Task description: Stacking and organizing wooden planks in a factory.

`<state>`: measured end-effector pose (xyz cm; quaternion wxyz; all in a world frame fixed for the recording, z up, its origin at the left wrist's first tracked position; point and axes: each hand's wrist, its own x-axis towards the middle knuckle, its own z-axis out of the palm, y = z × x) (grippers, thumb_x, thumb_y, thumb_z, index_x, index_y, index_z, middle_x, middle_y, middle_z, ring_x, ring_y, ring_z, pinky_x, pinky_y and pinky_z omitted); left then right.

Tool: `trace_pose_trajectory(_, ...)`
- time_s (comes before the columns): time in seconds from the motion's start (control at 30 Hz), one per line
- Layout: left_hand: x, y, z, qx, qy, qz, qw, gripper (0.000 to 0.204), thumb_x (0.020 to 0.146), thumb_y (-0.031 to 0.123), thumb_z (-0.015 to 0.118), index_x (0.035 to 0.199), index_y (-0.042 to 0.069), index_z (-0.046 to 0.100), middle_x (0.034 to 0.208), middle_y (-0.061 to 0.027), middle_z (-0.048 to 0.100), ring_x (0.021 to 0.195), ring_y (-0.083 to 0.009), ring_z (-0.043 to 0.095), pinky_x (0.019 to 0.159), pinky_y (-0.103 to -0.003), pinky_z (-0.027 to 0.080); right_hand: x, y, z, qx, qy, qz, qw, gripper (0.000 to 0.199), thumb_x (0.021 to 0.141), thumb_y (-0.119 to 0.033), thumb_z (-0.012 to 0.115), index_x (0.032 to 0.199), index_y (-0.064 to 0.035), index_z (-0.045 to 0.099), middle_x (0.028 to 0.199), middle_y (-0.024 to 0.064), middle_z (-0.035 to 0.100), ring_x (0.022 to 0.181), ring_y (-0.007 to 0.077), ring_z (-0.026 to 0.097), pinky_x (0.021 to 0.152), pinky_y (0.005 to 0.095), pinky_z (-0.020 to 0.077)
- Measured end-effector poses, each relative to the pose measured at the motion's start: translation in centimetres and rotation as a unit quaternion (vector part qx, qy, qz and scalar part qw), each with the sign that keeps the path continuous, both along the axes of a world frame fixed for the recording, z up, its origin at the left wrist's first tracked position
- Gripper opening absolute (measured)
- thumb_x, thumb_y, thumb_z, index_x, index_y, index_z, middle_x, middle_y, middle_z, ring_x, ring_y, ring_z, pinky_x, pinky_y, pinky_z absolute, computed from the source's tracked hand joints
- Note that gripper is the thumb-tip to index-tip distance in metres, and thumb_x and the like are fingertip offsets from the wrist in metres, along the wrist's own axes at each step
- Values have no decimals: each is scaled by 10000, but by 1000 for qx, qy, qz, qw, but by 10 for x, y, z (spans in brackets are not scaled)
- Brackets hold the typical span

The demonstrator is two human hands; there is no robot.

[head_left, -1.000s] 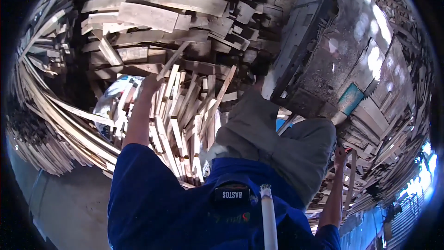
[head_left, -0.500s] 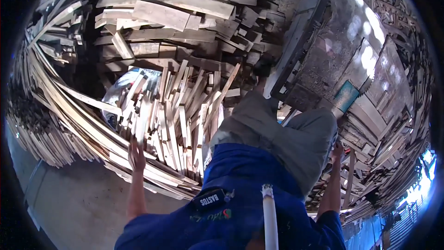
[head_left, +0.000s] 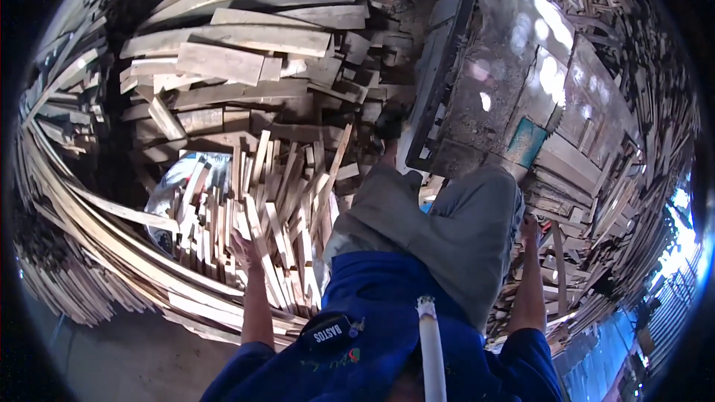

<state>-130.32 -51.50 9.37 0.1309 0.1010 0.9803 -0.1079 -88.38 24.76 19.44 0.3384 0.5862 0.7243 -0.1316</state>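
My left hand [head_left: 247,251] reaches over a bundle of thin wooden sticks [head_left: 279,227] packed upright in a whitish plastic sack [head_left: 165,201]. Its fingers are stretched out and touch or hover just above the sticks; I see no stick gripped. Beside my right knee, my right hand [head_left: 530,229] hangs low near a small red thing [head_left: 544,228]. Its fingers are partly hidden, so I cannot make out whether it holds anything.
Ahead lies a heap of flat boards [head_left: 216,63]. Long slats [head_left: 112,216] curve along the left. A sawdust-covered worktable [head_left: 484,82] at the right bears a teal plate [head_left: 527,141] beside a toothed blade edge. Scrap wood [head_left: 588,246] is piled behind my right arm.
My left hand has moved from the long slats by the sack's near side onto the upright sticks. The view has shifted, so the surroundings appear farther left; my right hand stays beside my knee.
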Motion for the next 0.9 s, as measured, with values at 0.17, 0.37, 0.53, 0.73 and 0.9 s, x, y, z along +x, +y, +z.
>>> trace_pose_trajectory(0.17,21,8,32,-49,98,-155,982,711,948,312,613,1540,118,269,1433,-333,402,1342,-466,411,1104,-640,311,0,-4,-4,7,-61,-2,998,365,875,-423,530,930,-104,700,932,177,699,948,380,668,789,481,500)
trace_pose_trajectory(0.37,21,64,38,139,13,377,915,1124,743,929,326,1521,118,322,1464,-222,419,1464,-444,157,1163,-643,98,25,2,-21,31,-34,9,999,471,887,-540,531,937,-117,732,989,160,703,930,376,668,817,484,496)
trace_pose_trajectory(0.53,12,87,29,132,59,395,907,1179,655,979,374,1502,159,368,1553,-282,256,1480,-427,132,1171,-624,72,27,1,-23,40,-69,37,996,487,894,-555,520,1064,-147,725,1084,157,695,1023,364,655,888,481,501)
trace_pose_trajectory(0.73,11,96,29,86,62,449,887,1140,666,970,395,1497,190,369,1574,-248,237,1489,-385,147,1116,-693,127,9,4,-12,-16,-18,-39,999,426,864,-383,637,1182,-104,686,1261,184,633,1213,356,568,1026,457,436)
trace_pose_trajectory(0.9,10,104,22,69,82,443,890,1093,684,958,400,1509,246,321,1582,-229,224,1484,-394,156,1052,-756,166,27,6,-25,16,3,2,1000,423,850,-391,652,1098,-54,713,1157,232,665,1128,374,613,996,460,454)
